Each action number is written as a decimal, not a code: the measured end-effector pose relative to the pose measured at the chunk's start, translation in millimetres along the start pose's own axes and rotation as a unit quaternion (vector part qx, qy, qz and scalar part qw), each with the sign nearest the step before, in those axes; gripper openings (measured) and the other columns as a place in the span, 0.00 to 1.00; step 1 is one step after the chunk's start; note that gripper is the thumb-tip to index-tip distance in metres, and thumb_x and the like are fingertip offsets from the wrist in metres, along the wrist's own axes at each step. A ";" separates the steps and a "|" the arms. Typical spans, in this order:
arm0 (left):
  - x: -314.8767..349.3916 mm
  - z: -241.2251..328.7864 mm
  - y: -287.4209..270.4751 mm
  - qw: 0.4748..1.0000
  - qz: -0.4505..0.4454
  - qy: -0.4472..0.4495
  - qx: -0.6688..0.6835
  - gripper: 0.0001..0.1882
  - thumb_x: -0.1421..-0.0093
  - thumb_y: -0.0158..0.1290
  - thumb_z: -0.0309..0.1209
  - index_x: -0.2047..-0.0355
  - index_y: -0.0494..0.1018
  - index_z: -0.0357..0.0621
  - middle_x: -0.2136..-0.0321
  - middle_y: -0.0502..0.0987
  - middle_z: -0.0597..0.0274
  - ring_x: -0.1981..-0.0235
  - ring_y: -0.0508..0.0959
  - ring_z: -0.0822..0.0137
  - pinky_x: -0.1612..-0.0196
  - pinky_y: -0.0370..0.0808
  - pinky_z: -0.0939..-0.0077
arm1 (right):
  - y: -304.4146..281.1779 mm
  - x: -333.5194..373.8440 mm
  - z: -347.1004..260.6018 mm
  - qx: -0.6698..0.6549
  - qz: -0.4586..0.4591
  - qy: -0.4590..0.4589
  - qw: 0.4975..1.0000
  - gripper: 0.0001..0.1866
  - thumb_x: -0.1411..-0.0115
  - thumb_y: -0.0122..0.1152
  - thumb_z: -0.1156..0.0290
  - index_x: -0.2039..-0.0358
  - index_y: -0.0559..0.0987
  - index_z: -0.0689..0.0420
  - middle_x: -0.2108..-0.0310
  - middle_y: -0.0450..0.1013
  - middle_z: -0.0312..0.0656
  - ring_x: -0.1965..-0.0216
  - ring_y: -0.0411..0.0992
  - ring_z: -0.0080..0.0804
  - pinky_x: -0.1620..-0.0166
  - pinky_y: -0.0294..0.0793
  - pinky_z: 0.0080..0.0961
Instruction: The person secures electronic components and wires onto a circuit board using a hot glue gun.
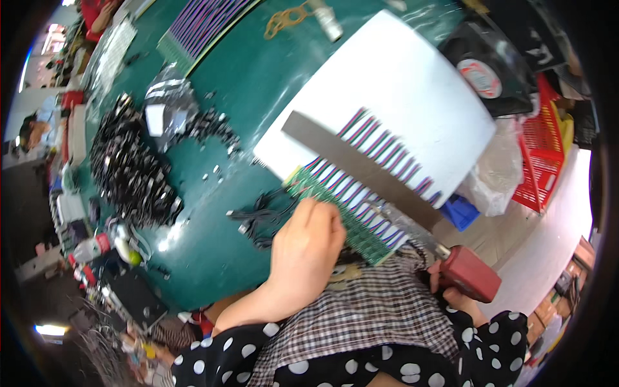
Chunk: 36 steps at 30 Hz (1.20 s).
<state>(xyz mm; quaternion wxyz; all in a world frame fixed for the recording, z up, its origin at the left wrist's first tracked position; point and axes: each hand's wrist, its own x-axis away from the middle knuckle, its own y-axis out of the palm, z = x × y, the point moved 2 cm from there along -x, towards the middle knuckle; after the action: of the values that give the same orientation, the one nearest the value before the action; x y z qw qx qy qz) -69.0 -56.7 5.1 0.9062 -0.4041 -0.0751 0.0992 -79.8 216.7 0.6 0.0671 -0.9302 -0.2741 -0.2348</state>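
Note:
A white board lies on the green table. A grey metal bar runs across a row of striped multicoloured wires on the board, and these lead to a row of small green circuit boards at its near edge. My left hand is curled with its fingertips on the left end of the green boards. My right hand grips the dark red handle of a soldering tool, its metal tip reaching toward the green boards.
A pile of small black parts and a foil bag lie at the table's left. A black fan and a red basket stand at the right. A checked cloth covers my lap.

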 end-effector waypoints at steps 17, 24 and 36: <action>3.9 3.8 0.3 0.994 0.014 0.014 -0.112 0.05 0.54 0.55 0.25 0.77 0.69 0.42 0.77 0.70 0.59 0.76 0.74 0.58 0.76 0.68 0.63 | -125.1 -104.9 -68.9 0.089 0.323 -0.234 0.913 0.21 0.42 0.59 0.64 0.53 0.69 0.64 0.61 0.72 0.43 0.76 0.66 0.20 0.74 0.64 0.16; 8.1 0.6 7.2 0.994 0.037 -0.010 -0.106 0.04 0.50 0.49 0.27 0.73 0.68 0.43 0.74 0.70 0.58 0.71 0.74 0.59 0.74 0.73 0.66 | -31.4 -96.8 -143.3 0.035 0.187 -0.318 0.929 0.23 0.42 0.57 0.69 0.47 0.67 0.63 0.56 0.71 0.41 0.57 0.68 0.24 0.55 0.67 0.22; 176.0 -220.3 -138.9 0.813 0.383 -0.306 -0.315 0.17 0.52 0.49 0.17 0.61 0.73 0.43 0.65 0.73 0.55 0.61 0.72 0.53 0.57 0.70 0.61 | 58.1 -65.6 -166.6 -0.007 0.140 -0.285 0.948 0.22 0.41 0.56 0.69 0.47 0.67 0.63 0.53 0.68 0.42 0.54 0.67 0.26 0.53 0.67 0.23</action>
<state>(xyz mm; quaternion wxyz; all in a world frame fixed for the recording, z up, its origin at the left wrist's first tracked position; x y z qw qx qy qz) 165.7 -263.2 -27.2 0.5483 -0.6125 -0.2148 0.5273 -163.5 94.2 116.5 0.0124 -0.9877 -0.1475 0.0496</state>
